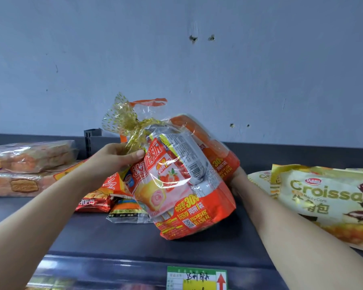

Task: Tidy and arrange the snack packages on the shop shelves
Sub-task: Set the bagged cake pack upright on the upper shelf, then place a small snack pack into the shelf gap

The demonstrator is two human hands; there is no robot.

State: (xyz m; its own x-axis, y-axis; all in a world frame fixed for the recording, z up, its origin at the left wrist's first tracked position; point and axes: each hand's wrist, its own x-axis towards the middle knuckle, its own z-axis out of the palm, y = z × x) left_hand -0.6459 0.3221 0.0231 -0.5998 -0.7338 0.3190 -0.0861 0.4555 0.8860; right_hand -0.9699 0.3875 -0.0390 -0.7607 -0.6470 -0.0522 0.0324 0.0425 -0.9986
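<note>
1. Progress (est.): early to mid. The shelf (92, 231) isn't in order yet. The flat cake packs (29, 164) are stacked at the left end. The small red packs (96, 197) lie jumbled left of centre, one w/ its print upside down. The Croissant bags (323, 197) overlap at the right end and reach toward the front edge.
2. Item in hand: the red strawberry-cake bag (184, 185), a multi-pack tied w/ gold film at the neck. It's at mid-shelf, tilted, neck leaning left, base near the front edge. Can't tell if the base touches the shelf or sits just above it.
3. Left hand (117, 158): thumb and fingers clamped on the bag's neck just below the gold tie. The forearm comes in from lower left, wrist roughly level.
4. Right hand (237, 178): against the bag's right side, mostly hidden behind it. Fingers not visible, so can't tell whether they wrap it or only prop it.
5. Left to do (est.): set this bag upright, then sort the red packs and square up the Croissant bags.
6. Price tag (196, 278) on the front edge, below the bag.
</note>
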